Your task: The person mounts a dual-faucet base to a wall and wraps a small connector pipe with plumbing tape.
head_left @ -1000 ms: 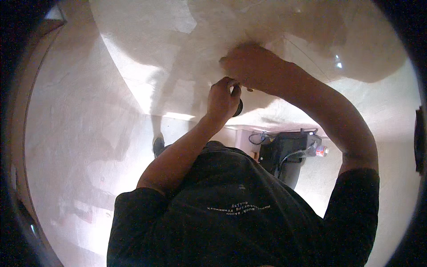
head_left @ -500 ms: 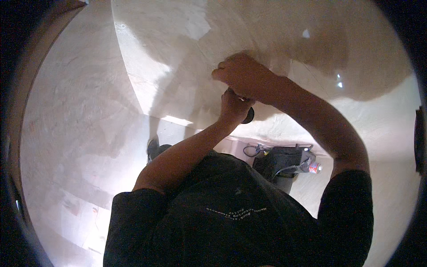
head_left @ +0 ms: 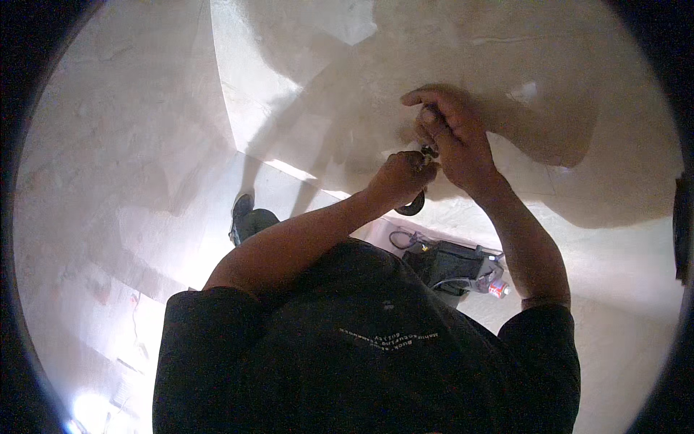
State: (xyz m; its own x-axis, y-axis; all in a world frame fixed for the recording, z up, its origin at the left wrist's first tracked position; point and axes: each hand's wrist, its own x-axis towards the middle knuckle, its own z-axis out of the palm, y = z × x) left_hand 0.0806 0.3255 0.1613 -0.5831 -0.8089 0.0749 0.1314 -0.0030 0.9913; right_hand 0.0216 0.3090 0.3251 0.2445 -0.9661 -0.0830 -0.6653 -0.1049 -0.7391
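Observation:
My left hand (head_left: pixel 400 177) is closed around a small dark tool, just in front of a pale, smooth wall. A metal fitting (head_left: pixel 428 153) of this tool pokes out above the fist, and a dark rounded end (head_left: pixel 412 207) hangs below it. The tool's exact kind is hidden by my fingers. Close beside and above it is my right hand (head_left: pixel 463 141), its fingers apart and loosely bent, one stretched out to the left. The heel of the right hand is right by the fitting; whether they touch is unclear.
A black bag (head_left: pixel 448 264) with a looped cable (head_left: pixel 403 239) lies below my hands, and a small can or bottle (head_left: pixel 499 290) is at its right side. The pale wall (head_left: pixel 347 123) meets another surface on the left. Bright light glares at the lower left.
My right hand has come away from its bent-over pose on the wall, turned upright and loosened its fingers. Both hands sit further right in the picture, and more of the tool shows.

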